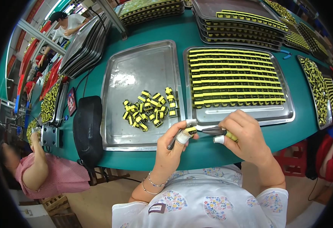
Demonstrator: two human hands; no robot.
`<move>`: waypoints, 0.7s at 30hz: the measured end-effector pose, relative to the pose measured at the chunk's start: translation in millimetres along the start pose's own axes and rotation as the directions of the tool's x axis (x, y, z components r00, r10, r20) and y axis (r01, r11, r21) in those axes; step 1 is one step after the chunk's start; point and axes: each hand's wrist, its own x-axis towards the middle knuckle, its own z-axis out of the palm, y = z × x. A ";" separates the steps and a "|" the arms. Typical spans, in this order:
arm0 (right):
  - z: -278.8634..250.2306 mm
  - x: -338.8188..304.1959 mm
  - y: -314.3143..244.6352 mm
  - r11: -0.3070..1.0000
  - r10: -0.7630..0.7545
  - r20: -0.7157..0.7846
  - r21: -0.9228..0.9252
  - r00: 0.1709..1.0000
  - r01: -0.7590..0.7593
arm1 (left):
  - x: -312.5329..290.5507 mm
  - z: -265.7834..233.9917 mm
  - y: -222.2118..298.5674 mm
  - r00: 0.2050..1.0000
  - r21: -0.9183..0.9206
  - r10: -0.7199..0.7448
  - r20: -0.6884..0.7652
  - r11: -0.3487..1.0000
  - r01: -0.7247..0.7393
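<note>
My left hand, with white tape on its thumb and a finger, pinches a small yellow-and-black component just in front of the trays. A slim dark-grey piece shows beside its fingers; its kind is unclear. My right hand, its thumb also taped, grips pliers with dark tapered jaws and a yellowish handle. The jaws point left at the component, close to it; whether they touch is hard to see. Behind my left hand, a heap of loose components lies on a metal tray.
A second metal tray holds components in tight rows. Stacked filled trays stand behind it, near blue-handled pliers. A black case lies at left, below stacked empty trays. A person in pink sits at left.
</note>
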 end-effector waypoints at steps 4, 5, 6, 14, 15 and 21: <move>-0.5 12.8 3.9 0.991 -0.104 0.006 -0.079 0.995 0.104 | -0.2 0.7 -1.6 0.999 -0.084 -0.035 0.032 0.996 0.038; 0.2 15.3 4.8 0.987 -0.134 0.013 -0.085 0.991 0.134 | -1.0 0.3 -1.1 0.999 -0.073 -0.039 0.024 0.996 0.040; 0.6 17.1 5.8 0.982 -0.165 0.022 -0.092 0.986 0.166 | -1.5 -0.1 -1.0 0.999 -0.064 -0.042 0.015 0.997 0.042; -10.9 25.8 8.1 0.939 -0.270 0.135 -0.179 0.953 0.292 | -0.9 -5.2 -5.2 0.993 -0.094 -0.048 0.105 0.994 0.058; -12.1 26.8 8.5 0.930 -0.290 0.151 -0.188 0.945 0.315 | -1.2 -5.4 -5.6 0.993 -0.084 -0.044 0.108 0.995 0.053; -16.4 28.5 10.4 0.891 -0.329 0.210 -0.253 0.921 0.376 | -0.9 -3.5 -3.5 0.994 -0.026 -0.051 0.096 0.998 0.054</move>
